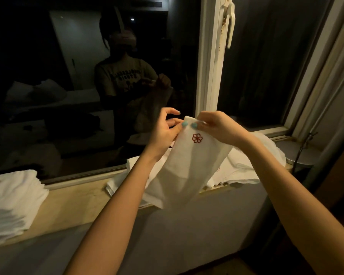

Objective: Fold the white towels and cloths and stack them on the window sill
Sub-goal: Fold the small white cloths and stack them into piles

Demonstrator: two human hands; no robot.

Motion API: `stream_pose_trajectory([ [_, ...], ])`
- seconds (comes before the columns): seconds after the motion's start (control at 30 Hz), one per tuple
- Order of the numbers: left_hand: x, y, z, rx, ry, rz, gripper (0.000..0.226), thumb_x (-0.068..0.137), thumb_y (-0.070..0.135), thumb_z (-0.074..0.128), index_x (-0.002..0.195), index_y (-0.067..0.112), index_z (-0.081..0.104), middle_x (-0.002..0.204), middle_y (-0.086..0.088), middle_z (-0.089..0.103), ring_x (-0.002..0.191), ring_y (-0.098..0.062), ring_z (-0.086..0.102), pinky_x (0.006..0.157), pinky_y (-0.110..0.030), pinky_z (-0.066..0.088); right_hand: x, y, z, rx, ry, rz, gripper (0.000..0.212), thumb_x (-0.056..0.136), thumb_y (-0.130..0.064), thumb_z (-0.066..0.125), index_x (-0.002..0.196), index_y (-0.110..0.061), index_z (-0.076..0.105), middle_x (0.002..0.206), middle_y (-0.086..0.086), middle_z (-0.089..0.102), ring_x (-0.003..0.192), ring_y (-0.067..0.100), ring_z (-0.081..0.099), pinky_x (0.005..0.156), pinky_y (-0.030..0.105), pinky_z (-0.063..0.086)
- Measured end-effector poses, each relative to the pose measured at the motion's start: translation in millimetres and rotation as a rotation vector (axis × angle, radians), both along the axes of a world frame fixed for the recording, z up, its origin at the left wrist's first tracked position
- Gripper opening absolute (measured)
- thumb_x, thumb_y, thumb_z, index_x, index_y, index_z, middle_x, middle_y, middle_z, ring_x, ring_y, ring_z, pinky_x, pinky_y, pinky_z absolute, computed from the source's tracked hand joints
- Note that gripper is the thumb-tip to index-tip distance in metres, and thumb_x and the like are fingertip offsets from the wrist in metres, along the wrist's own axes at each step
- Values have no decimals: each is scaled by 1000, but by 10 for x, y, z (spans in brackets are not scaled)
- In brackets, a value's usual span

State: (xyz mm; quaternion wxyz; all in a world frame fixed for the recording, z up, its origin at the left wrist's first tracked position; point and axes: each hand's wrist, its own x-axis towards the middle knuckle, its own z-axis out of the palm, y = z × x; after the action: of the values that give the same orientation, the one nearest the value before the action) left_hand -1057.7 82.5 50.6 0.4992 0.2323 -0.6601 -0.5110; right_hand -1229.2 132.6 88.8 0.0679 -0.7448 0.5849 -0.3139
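White cloth (189, 165) with a red flower mark hangs over the window sill (77, 197). Left hand (165, 130) and right hand (216, 126) both pinch its top edge. Folded towels (12, 201) sit far left.

No words or numbers can be read. The one clear sign is a red looped flower emblem (197, 138) stitched on the white cloth (187, 167), near its upper edge. The dark print on the shirt (125, 76) reflected in the window pane (48, 86) is lettering of some kind — too dim and blurred to read.
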Motion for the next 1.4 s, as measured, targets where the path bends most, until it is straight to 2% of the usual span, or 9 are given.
stream_pose_trajectory([
  [0.33, 323, -17, -840, 174, -503, -88, 25, 80, 23, 76, 99, 7, 73, 98, -10, 73, 92, -23, 70, 85, -35, 56, -152, -50, -165, -249, -11, -146, 26, 99, -31, 46, 106, -8, 57, 95, 8, 65, 84, 19, 62, 67, 31, 53],
  [0.5, 449, -34, -904, 176, -602, -96, 18, 84, 27, 72, 85, 9, 71, 82, -1, 67, 77, -9, 63, 69, -17, 49, -379, 31, -213, -250, 3, -252, 24, 101, -29, 43, 110, -11, 56, 100, 12, 66, 82, 19, 59, 67, 32, 48],
  [0.7, 670, -209, -897, 194, -733, -135, 29, 83, 28, 73, 102, 8, 67, 97, -7, 71, 89, -19, 68, 76, -29, 55, -600, 144, -417, -149, -26, -304, 24, 102, -29, 40, 110, -10, 54, 105, 14, 63, 84, 25, 59, 66, 33, 47],
  [0.8, 786, -238, -813, 221, -714, -144, 10, 87, 21, 69, 85, 13, 62, 73, 12, 65, 66, 0, 62, 59, -15, 47, -640, 148, -545, -97, -73, -346, 24, 102, -29, 40, 109, -10, 54, 102, 8, 59, 85, 25, 57, 66, 34, 46],
  [0.9, 905, -278, -784, 276, -693, -185, 25, 87, 21, 68, 76, 12, 48, 64, 12, 52, 57, 0, 52, 52, -14, 42, -661, 49, -705, -19, -94, -405, 27, 101, -28, 42, 105, -4, 53, 101, 13, 60, 88, 32, 57, 73, 45, 50],
  [1.03, 1074, -340, -849, 345, -582, -33, 19, 83, 28, 71, 91, 13, 62, 85, -1, 65, 78, -16, 65, 64, -28, 52, -542, -88, -834, 28, -186, -370, 26, 101, -28, 44, 107, -4, 52, 100, 10, 58, 84, 23, 52, 65, 30, 41],
  [1.17, 1359, -467, -906, 448, -265, 13, 41, 74, 25, 72, 113, 24, 60, 99, -13, 69, 85, -25, 68, 72, -41, 57, -388, -248, -946, 63, -428, -165, 20, 102, -20, 42, 118, -30, 48, 105, 2, 57, 88, 16, 59, 72, 28, 52],
  [1.27, 1538, -611, -971, 534, -55, 19, 35, 85, 4, 58, 114, 23, 63, 105, -11, 69, 86, -17, 71, 72, -32, 60, -297, -493, -968, 107, -450, -150, 25, 101, -11, 39, 101, -20, 62, 103, -3, 57, 89, 9, 54, 75, 21, 46],
  [1.4, 1500, -848, -1042, 556, -174, 156, 22, 95, 0, 49, 104, 12, 66, 106, -9, 64, 77, -7, 69, 64, -22, 57, -264, -845, -1045, 339, -616, -167, 22, 98, -11, 46, 94, -18, 66, 105, 2, 59, 97, 19, 55, 85, 26, 47],
])
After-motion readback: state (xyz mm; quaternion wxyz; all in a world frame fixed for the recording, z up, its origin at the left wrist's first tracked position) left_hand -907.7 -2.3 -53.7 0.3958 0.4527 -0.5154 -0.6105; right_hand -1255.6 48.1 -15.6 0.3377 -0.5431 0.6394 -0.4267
